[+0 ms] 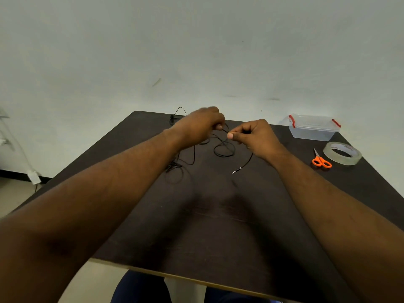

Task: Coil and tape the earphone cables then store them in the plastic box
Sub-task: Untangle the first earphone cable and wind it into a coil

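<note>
Pinching the thin black earphone cable point(225, 147), your left hand point(200, 125) and right hand point(253, 133) hold tangled loops. Its silver plug point(236, 171) lies toward 6 o'clock. Print on the tape roll point(342, 153) is unreadable.

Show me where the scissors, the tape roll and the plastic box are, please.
scissors point(321, 161): head view, on the orange handles.
tape roll point(352, 160): head view, on its clear outer wall.
plastic box point(310, 132): head view, on its front wall.

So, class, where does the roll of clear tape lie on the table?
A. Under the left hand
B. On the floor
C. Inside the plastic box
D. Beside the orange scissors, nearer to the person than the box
D: the roll of clear tape lies flat on the table just right of the orange scissors, in front of the plastic box.
</note>
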`<state>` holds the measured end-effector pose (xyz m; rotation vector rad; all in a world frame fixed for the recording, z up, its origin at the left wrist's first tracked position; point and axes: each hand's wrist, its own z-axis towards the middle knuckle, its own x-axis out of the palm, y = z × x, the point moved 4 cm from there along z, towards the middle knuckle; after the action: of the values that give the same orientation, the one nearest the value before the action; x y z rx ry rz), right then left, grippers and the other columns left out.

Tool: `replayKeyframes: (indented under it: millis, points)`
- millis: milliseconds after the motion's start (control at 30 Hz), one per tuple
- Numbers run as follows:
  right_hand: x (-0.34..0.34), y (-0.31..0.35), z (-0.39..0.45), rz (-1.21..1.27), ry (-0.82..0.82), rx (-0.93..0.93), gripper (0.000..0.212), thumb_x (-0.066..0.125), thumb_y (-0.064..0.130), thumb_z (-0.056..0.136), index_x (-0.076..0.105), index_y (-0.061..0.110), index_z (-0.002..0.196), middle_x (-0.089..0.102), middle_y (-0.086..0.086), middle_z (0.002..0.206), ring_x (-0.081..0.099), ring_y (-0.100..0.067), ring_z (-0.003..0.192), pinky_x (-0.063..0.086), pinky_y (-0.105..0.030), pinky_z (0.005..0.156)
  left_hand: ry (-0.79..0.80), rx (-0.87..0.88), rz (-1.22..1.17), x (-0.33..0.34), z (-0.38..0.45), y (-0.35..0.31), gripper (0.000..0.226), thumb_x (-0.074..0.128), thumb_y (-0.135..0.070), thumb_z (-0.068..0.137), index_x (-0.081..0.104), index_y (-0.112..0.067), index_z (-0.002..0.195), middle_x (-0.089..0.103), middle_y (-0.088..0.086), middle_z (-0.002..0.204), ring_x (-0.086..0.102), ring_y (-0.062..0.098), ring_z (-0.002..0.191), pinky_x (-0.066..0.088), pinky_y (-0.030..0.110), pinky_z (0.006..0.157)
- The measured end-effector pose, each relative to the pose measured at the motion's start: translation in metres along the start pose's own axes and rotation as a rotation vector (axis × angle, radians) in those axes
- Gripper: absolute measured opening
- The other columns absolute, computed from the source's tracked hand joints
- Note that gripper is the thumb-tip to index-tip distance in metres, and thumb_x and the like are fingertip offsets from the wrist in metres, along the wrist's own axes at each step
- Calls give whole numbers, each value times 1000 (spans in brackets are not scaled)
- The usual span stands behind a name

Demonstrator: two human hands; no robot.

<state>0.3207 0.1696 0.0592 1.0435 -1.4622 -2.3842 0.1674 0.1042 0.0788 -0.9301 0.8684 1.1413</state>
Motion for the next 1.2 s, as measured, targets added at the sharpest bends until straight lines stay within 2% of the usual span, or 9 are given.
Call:
replayKeyframes:
  millis: [100,200,367,433,567,800,1000,1133,1200]
  points:
    - [6,2,-5,244,40,176,12,73,11,83,72,0,86,60,-2,61,46,-4,43,38,-16,42,-97,33,144,-20,-3,18,16,50,-8,94,63,-12,102,58,6,100,53,23,92,43,35,76]
    - [16,5,-13,529,98,298,11,67,12,88,69,1,85,57,-3,58,46,-6,43,42,-18,41,-231,-17,123,-37,-1,32,17,50,-6,94,65,-11,99,59,7,99,55,27,92,45,39,77]
    - [30,13,-35,884,121,338,19,57,16,94,66,5,81,61,-3,60,56,-6,47,51,-19,47,-341,-19,143,-49,12,27,16,50,-10,96,66,-11,98,62,9,99,53,31,91,46,46,79]
    - [33,9,-48,939,133,363,19,57,17,93,66,6,81,62,-4,63,58,-8,50,56,-23,53,-369,-64,147,-53,15,33,17,49,-11,97,66,-12,99,62,8,101,53,31,95,44,45,81]
    - [43,0,-74,1013,174,409,16,61,20,87,69,7,81,65,-6,69,64,-14,61,60,-38,76,-394,-152,145,-53,15,50,18,48,-11,97,65,-15,100,62,4,104,52,28,99,41,39,82]
    - [58,8,-87,1007,274,433,14,64,23,82,71,11,79,67,-5,75,67,-16,72,60,-37,74,-376,-186,94,-42,14,54,17,48,-13,98,65,-14,99,61,5,103,52,28,100,44,43,83]
    - [59,15,-91,1037,378,425,14,61,20,84,70,10,79,65,-6,75,66,-17,72,59,-37,74,-388,-210,27,-33,13,53,18,48,-9,96,66,-13,96,59,4,103,52,27,99,46,47,83]
    - [63,27,-94,1148,487,351,16,54,13,90,65,5,82,63,-9,80,68,-20,78,58,-40,86,-372,-227,-65,-19,12,50,20,46,-6,93,64,-15,91,62,0,97,55,24,95,48,46,82]
    - [60,36,-94,1181,500,284,19,51,13,91,67,6,83,67,-11,85,70,-23,85,57,-39,87,-382,-262,-210,-13,9,50,25,44,-1,90,63,-17,88,64,-3,89,58,19,87,51,39,75]
